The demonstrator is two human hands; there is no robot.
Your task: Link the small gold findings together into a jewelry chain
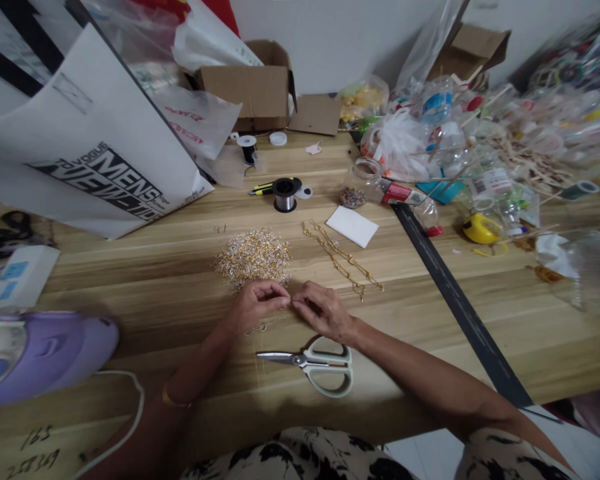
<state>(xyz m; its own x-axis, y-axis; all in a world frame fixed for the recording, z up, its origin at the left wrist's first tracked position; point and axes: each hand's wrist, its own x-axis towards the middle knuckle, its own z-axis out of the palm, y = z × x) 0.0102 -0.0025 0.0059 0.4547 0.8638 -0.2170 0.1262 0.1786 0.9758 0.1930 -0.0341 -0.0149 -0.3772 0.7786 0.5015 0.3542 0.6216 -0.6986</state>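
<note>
My left hand [257, 303] and my right hand [323, 309] meet fingertip to fingertip over the wooden table [155, 280], both pinched on a very small piece I cannot make out. A thin gold chain [266, 326] trails on the table below my left hand. Just beyond the hands lies a pile of small gold and clear beads [253, 257]. Finished gold chains [343, 259] lie to the right of the pile. Pale-handled scissors [316, 363] rest closed near the table's front edge, right under my right hand.
A wire spool [285, 194], a white card [353, 226], a glass jar [359, 181] and a black strip [455, 297] lie further back and right. Cardboard boxes [253, 90], a large white bag [90, 143] and heaped plastic bags fill the back. A purple device [40, 353] sits left.
</note>
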